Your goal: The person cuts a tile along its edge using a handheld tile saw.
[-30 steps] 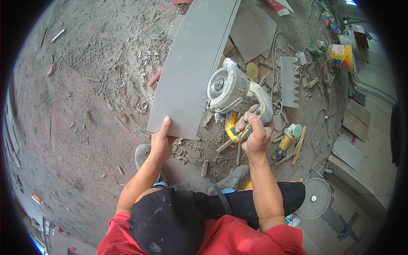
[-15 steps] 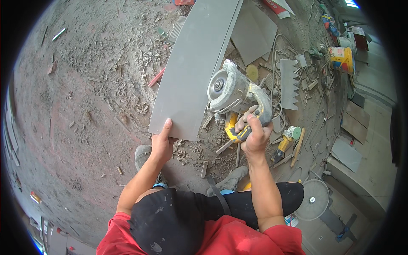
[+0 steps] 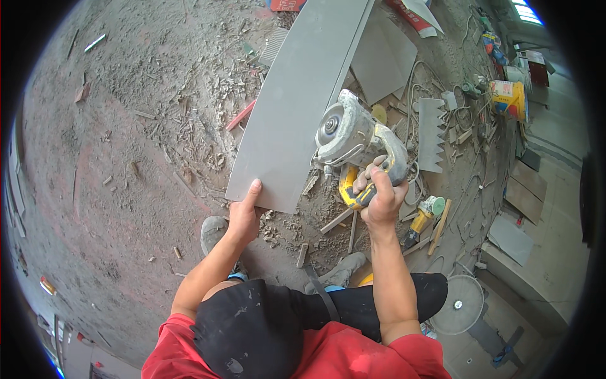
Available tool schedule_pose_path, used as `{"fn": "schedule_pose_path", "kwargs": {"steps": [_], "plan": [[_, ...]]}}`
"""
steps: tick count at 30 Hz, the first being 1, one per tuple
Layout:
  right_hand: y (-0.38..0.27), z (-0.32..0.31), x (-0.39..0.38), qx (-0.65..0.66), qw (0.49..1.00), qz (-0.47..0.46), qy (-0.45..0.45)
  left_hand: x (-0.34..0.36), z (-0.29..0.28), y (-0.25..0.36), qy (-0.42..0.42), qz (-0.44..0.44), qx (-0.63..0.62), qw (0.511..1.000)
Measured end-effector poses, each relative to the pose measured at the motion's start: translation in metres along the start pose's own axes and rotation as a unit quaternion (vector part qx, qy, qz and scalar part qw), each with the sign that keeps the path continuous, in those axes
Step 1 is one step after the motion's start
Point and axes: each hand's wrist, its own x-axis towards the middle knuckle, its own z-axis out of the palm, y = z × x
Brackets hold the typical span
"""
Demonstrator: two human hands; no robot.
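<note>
My left hand [image 3: 246,215] grips the near end of a long grey panel [image 3: 284,107], thumb on top and fingers hidden underneath. A narrow line runs along the panel's right side. My right hand [image 3: 382,197] is closed round the yellow-and-grey handle of a dusty handheld circular saw [image 3: 346,129], which sits at the panel's right edge with its round blade facing up toward me. I cannot tell whether the saw touches the panel.
Debris covers the dusty floor [image 3: 113,158]. Grey offcuts [image 3: 382,54], a toothed strip [image 3: 430,136], tangled cables and a yellow grinder [image 3: 421,224] lie on the right, with a yellow bucket [image 3: 508,98] and a fan [image 3: 457,304] farther out. My feet are below the panel.
The panel, both hands and the saw appear slightly lower and farther right in the picture, as does much of the upper floor scene. Both grips look unchanged.
</note>
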Motion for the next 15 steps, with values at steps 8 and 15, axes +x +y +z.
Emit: {"fn": "schedule_pose_path", "kwargs": {"steps": [8,15], "plan": [[0.0061,0.0048,0.0077,0.008,1.0,-0.014,-0.001,-0.0025,0.0,-0.0013,0.004,0.011,-0.005,1.0],[0.0101,0.004,0.006,0.012,1.0,-0.011,0.006,0.0018,-0.0033,-0.0031,-0.007,0.01,-0.013,1.0]]}}
